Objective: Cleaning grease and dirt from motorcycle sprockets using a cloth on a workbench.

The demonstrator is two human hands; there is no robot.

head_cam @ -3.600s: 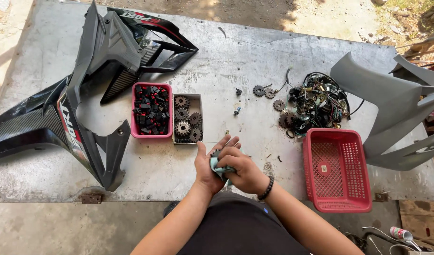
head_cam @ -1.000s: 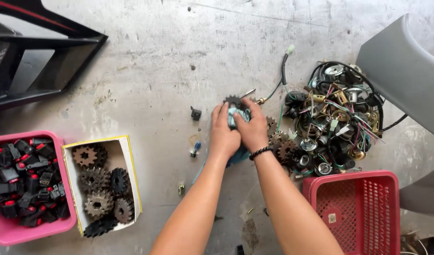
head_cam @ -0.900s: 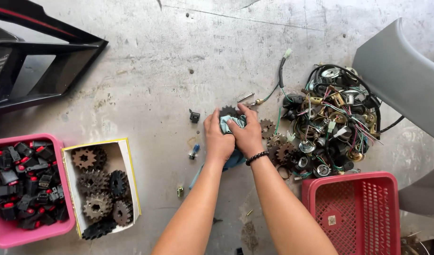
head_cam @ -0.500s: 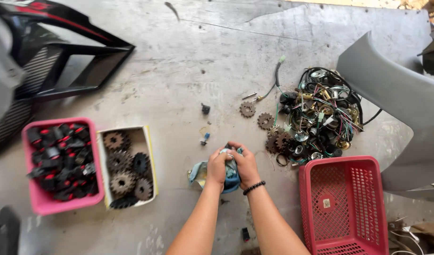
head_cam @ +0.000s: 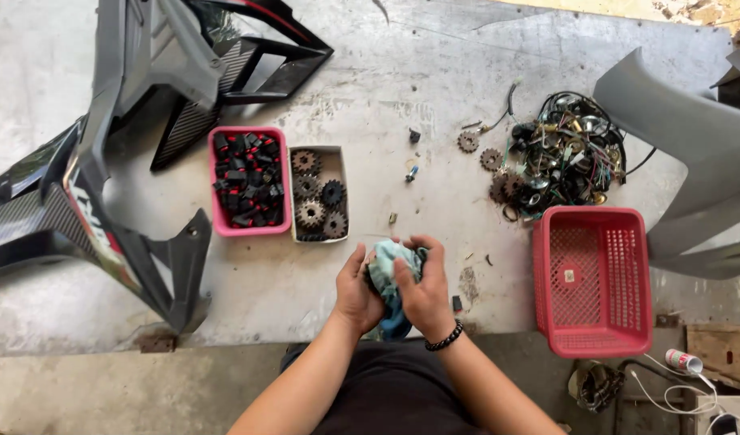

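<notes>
Item: crumpled light-blue cloth rag [head_cam: 388,278]. It was located at the near edge of the worn grey concrete slab [head_cam: 402,89], directly in front of the person, bunched between both hands with a tail hanging below the palms.

Left hand [head_cam: 355,283]: it was cupped against the rag's left side, fingers curled closed around the cloth.

Right hand [head_cam: 425,288]: it was pressed on the rag's right side, fingers folded over the top of the cloth and gripping it; a black beaded bracelet [head_cam: 445,337] sat on the wrist. Whether anything was wrapped inside the rag could not be told.

Surroundings, left to right:
- Black and grey plastic motorcycle fairing panels [head_cam: 104,153], spread over the slab's left part.
- Pink rectangular plastic tray of small black and red parts [head_cam: 248,180], beyond the hands and to their left.
- Open cream cardboard box of dark toothed metal sprockets [head_cam: 319,194], touching the pink tray's right side.
- Small loose bits [head_cam: 411,171], scattered on the slab between the box and the wiring.
- Tangled heap of coloured wires and metal parts [head_cam: 565,155], at far right, with loose sprockets [head_cam: 479,150] just beside its left edge.
- Red perforated plastic basket [head_cam: 594,278], right of the hands, near the heap.
- Grey moulded plastic body panel [head_cam: 682,137], at the right edge.
</notes>
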